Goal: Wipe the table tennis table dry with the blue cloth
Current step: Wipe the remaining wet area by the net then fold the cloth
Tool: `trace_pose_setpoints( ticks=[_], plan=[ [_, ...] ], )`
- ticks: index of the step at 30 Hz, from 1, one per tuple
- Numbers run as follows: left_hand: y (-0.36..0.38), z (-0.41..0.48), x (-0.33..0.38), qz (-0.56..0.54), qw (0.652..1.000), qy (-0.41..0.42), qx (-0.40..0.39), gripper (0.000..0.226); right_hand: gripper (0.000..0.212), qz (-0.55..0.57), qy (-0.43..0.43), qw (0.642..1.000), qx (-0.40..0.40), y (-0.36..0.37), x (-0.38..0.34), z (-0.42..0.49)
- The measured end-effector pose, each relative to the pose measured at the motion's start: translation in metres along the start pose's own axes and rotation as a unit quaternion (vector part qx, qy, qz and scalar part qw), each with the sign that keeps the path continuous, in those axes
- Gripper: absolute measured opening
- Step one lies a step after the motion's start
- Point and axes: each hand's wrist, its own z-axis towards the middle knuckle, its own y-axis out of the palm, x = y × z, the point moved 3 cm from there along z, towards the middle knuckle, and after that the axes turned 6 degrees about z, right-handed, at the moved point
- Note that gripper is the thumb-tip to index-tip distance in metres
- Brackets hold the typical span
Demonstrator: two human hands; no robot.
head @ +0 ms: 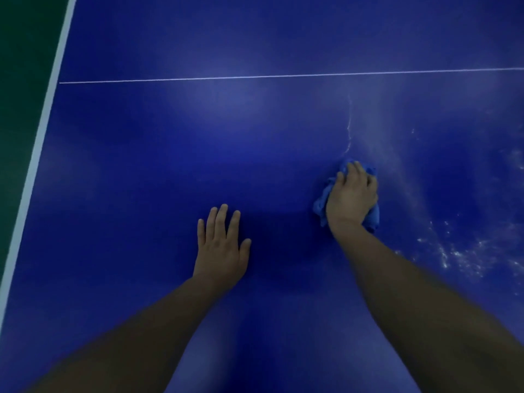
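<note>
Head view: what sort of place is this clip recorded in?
Most likely an indoor sports or games room. The surface is a blue table tennis table with a white edge line and thin centre line; dark green floor lies beside it. The right hand grips a blue cloth on it.

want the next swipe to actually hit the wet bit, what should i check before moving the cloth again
1. Blue cloth gripped under the right hand: ok.
2. Cloth spread out to cover more surface: not ok, it is bunched up.
3. Left hand flat on the table, clear of the cloth: ok.
4. Area right of the cloth dry: not ok, water droplets lie there; probably head there next.
5. Area beyond the cloth dry: not ok, a thin wet streak runs there.
6. Cloth still able to soak up water: cannot tell.
</note>
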Motion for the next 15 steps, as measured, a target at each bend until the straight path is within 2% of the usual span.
trace_pose_setpoints(
  ticks=[1, 2, 4, 6, 8, 10, 12, 14, 15],
  plan=[
    [0.001, -0.001, 0.004, -0.004, 1.000, -0.012, 0.001, 0.076, 0.037, 0.022, -0.023, 0.999, 0.007, 0.002, -0.014, -0.010],
    [0.001, 0.001, 0.009, -0.006, 1.000, -0.025, 0.005, 0.075, 0.034, 0.028, -0.095, 0.995, -0.009, 0.011, -0.033, -0.022],
    [0.000, 0.003, 0.016, -0.003, 0.999, -0.044, 0.011, 0.073, 0.037, 0.000, -0.274, 0.956, -0.102, 0.046, -0.078, -0.066],
    [-0.001, 0.013, 0.023, 0.004, 0.998, -0.059, 0.024, 0.073, 0.044, -0.024, -0.350, 0.919, -0.180, 0.066, -0.095, -0.086],
    [-0.003, 0.024, 0.029, 0.002, 0.997, -0.071, 0.025, 0.074, 0.047, -0.068, -0.362, 0.905, -0.215, 0.075, -0.085, -0.052],
    [-0.004, 0.033, 0.034, 0.000, 0.997, -0.067, 0.025, 0.075, 0.054, -0.139, -0.361, 0.903, -0.187, 0.073, -0.059, -0.009],
    [-0.005, 0.045, 0.041, 0.006, 0.998, -0.050, 0.031, 0.074, 0.055, -0.131, -0.286, 0.940, -0.129, 0.054, -0.029, 0.039],
    [-0.006, 0.056, 0.051, 0.011, 0.999, -0.036, 0.031, 0.072, 0.039, -0.044, -0.182, 0.979, -0.075, 0.028, -0.011, 0.068],
    [-0.006, 0.061, 0.055, 0.013, 0.999, -0.034, 0.031, 0.072, 0.035, -0.013, -0.146, 0.988, -0.058, 0.020, -0.011, 0.072]
  ],
)
